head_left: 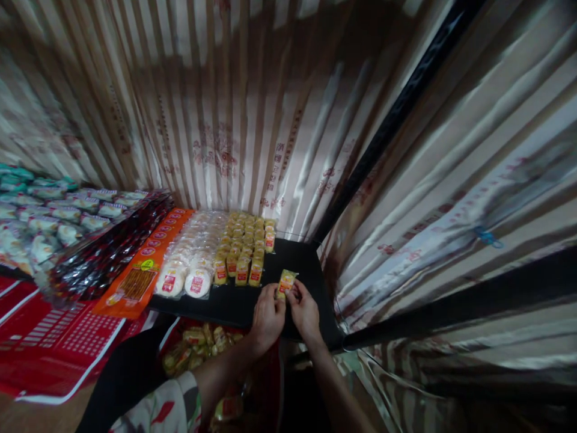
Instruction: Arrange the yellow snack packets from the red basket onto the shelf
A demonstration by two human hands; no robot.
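Observation:
Between my two hands, above the black shelf [303,258], is a small yellow wrapped snack packet [286,282] with a reddish label. My left hand [267,314] grips its left side with the fingers closed. From the right, my right hand [305,308] pinches the lower right edge. Just left of the hands, matching yellow packets [242,270] stand in several rows. Under my left forearm, a red basket holds many loose yellow packets [193,349], partly hidden by the arm.
Round white wrapped crackers [197,281], an orange snack bag [133,282], dark shiny packets [99,258] and white packets [67,213] line the shelf leftward. A red crate [54,343] is below. Black metal posts [383,138] and a striped printed curtain [234,120] bound the shelf.

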